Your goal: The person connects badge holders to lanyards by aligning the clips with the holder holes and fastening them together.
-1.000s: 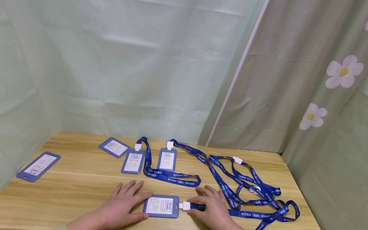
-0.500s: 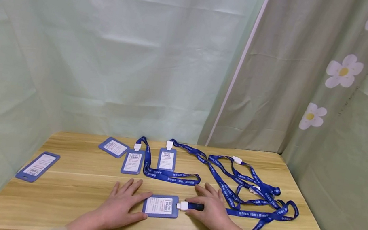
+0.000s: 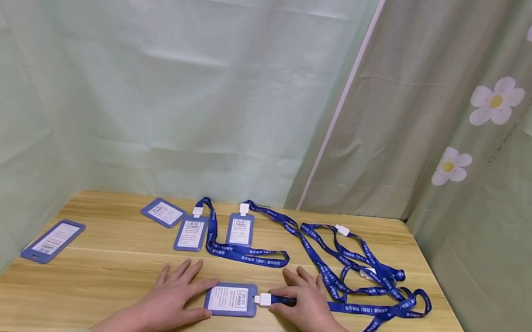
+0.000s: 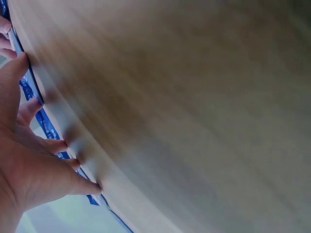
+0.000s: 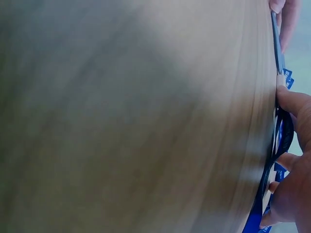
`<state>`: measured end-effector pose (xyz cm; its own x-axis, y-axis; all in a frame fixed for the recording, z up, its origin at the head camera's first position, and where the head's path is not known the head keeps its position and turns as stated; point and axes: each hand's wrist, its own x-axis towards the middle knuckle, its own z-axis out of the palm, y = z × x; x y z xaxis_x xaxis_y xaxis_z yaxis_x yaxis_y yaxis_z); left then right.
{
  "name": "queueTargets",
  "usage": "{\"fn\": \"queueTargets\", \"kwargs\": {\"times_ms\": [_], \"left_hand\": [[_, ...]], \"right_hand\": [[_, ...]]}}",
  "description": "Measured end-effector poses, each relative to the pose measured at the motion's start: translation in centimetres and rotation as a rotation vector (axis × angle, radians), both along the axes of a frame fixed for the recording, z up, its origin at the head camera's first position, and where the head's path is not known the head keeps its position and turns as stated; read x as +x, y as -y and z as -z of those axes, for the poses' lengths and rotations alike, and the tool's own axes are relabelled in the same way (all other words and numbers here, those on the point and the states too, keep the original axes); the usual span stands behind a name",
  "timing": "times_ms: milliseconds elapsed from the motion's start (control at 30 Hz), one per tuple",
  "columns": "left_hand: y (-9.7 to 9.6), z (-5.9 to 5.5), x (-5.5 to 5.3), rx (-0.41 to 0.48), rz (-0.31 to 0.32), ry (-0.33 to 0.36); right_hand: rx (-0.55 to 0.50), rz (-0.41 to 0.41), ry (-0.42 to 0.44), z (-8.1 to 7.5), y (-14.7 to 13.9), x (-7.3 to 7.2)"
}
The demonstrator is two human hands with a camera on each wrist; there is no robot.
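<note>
A blue card holder (image 3: 231, 299) with a white card lies sideways on the wooden table, its slotted end toward the right. My left hand (image 3: 172, 298) rests spread on the table, thumb and index fingertips at the holder's left corners. With thumb and fingers, my right hand (image 3: 308, 304) pinches a blue printed lanyard (image 3: 363, 309) near its black section. The lanyard's white clip (image 3: 265, 300) overlaps the slotted end of the holder. In the left wrist view, the fingertips (image 4: 99, 188) of the left hand touch the tabletop. The right thumb (image 5: 284, 94) shows near the clip in the right wrist view.
Two card holders (image 3: 190, 234) (image 3: 240, 229) with lanyards attached lie behind the hands. Loose holders lie at the back (image 3: 164, 213) and far left (image 3: 52, 241). Several tangled lanyards (image 3: 351, 258) spread to the right. Pale curtains (image 3: 178, 85) enclose the table (image 3: 123, 248).
The white clip has shifted slightly left, closer over the slotted end of the card holder. Both hands keep nearly the same places.
</note>
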<state>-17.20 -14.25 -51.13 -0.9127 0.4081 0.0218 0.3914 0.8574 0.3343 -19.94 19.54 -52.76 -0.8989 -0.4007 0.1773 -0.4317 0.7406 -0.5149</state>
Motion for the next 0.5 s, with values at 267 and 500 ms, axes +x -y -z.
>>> {"fn": "queueTargets", "kwargs": {"times_ms": [267, 500], "left_hand": [[-0.02, -0.07, 0.27, 0.014, -0.007, 0.019], [-0.08, 0.02, 0.34, 0.027, -0.01, 0.032]], "right_hand": [[-0.036, 0.006, 0.013, 0.18, 0.25, 0.27], [-0.049, 0.002, 0.031, 0.38, 0.23, 0.33]]}}
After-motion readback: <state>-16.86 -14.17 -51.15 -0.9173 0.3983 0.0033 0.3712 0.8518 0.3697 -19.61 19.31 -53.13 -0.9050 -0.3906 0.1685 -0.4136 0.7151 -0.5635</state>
